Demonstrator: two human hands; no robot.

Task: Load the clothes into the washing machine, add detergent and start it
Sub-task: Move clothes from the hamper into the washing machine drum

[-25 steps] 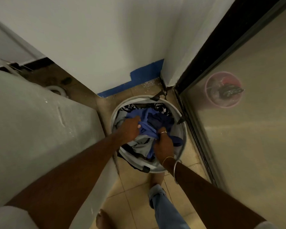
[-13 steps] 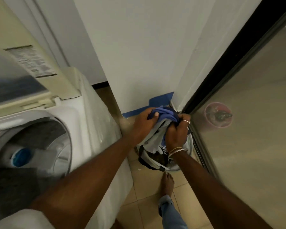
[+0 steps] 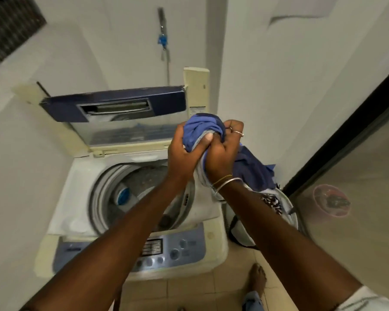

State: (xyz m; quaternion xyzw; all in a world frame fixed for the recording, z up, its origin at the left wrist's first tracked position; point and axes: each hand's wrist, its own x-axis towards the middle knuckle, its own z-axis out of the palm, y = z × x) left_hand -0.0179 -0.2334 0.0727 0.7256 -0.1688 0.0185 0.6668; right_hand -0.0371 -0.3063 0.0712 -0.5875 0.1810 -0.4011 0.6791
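Observation:
Both hands grip a bundle of clothes (image 3: pixel 200 131), blue and grey, lifted at the right edge of the top-loading washing machine (image 3: pixel 81 198). My left hand (image 3: pixel 184 153) holds the bundle's left side and my right hand (image 3: pixel 225 149) holds its right side, thumbs pressed together. Dark blue cloth (image 3: pixel 254 169) hangs down behind my right wrist. The machine's lid (image 3: pixel 121 113) stands raised and the drum (image 3: pixel 142 182) is open, with a blue cap at its centre. The control panel (image 3: pixel 180 248) faces me at the front.
A round laundry basket (image 3: pixel 288 209) with more clothes sits on the tiled floor right of the machine. A glass door with a dark frame (image 3: pixel 346 135) runs along the right. White walls close in behind and to the left. A bare foot (image 3: pixel 257 279) stands on the floor.
The bundle has come up out of the basket, gripped by both hands, and moved left to the machine's rim. The view swung up from the basket to the open machine.

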